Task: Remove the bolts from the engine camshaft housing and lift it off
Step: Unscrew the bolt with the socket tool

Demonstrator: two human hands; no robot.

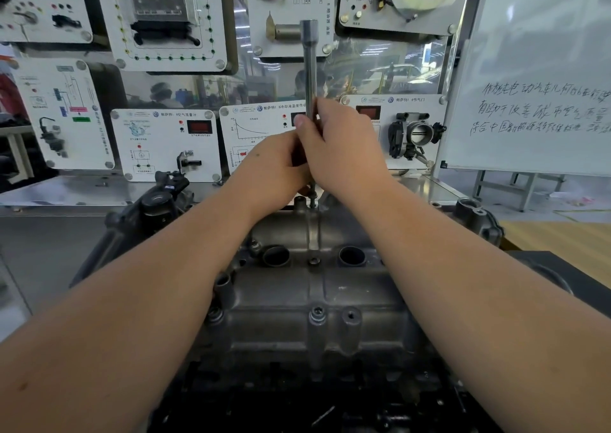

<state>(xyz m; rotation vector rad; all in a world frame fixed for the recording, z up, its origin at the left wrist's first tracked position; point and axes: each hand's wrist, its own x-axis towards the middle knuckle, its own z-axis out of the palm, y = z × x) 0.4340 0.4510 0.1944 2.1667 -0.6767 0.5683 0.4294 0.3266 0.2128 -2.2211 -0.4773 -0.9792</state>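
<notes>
Gripping the upright wrench [310, 69] with your left hand [274, 165] and right hand [344, 148], you hold it straight above the bolt [312, 198] at the housing's [314, 287] far edge.

Both forearms converge over the housing [317, 300], crowding its far edge around the upright wrench [310, 69]; panels [168, 141] wall off behind the housing.

Both hands, left hand [274, 165] and right hand [344, 148], grip upright wrench [310, 69], its tip on bolt [312, 198] at far edge of housing [314, 287]; whiteboard [535, 102] at right
</notes>
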